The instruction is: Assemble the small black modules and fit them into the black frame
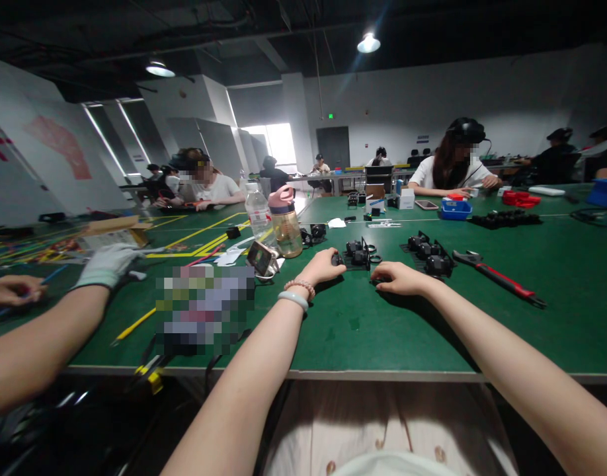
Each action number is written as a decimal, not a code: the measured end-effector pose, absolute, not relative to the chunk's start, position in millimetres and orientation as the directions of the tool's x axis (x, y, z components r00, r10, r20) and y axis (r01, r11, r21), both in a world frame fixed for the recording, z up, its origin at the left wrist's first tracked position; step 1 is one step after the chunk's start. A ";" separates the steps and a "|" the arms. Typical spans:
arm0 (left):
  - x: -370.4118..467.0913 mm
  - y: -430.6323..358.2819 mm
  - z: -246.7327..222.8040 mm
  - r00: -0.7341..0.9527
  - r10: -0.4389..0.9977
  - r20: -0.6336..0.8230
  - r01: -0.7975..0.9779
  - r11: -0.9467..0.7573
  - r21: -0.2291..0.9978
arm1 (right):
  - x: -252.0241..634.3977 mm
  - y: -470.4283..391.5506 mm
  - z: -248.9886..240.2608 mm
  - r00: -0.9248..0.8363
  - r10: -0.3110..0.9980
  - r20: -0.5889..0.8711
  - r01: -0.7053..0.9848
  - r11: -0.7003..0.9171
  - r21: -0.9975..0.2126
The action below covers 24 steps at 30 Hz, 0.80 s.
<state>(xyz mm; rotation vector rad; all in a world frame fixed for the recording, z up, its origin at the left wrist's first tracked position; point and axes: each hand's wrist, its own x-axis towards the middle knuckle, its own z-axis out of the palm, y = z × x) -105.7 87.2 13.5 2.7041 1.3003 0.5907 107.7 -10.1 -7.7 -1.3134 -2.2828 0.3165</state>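
Note:
My left hand [322,267], with a beaded bracelet and a pale bangle at the wrist, rests on the green table with its fingers closed on a small black part [338,260]. Just right of it lies a black assembly [357,252] of rounded units on a mesh-like base, with black rings [375,258] at its side. My right hand [397,277] is curled low over the tabletop, near those rings. Something dark shows under its fingertips, too covered to name. A second black assembly [427,254] lies beyond my right hand.
Adjustable pliers [502,279] with red-black handles lie right on the table [353,344]. A tumbler [285,228], a water bottle [258,210] and a small screen device [262,259] stand left. A neighbour's gloved hand [105,266] works at far left. A blue bin [456,210] sits farther back.

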 end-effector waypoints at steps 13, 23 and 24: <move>-104.0 40.9 39.9 0.446 0.894 -0.048 0.895 -0.445 0.042 | 108.1 -9.7 -6.6 -0.441 0.847 0.296 0.750 0.529 -0.396; -101.7 19.0 48.9 0.440 0.873 -0.210 0.887 -0.458 -0.049 | 109.0 -9.7 -5.1 -0.454 0.840 0.297 0.747 0.541 -0.386; -101.4 19.0 48.9 0.454 0.860 -0.231 0.877 -0.477 -0.054 | 108.9 -9.9 -4.7 -0.452 0.841 0.296 0.748 0.538 -0.387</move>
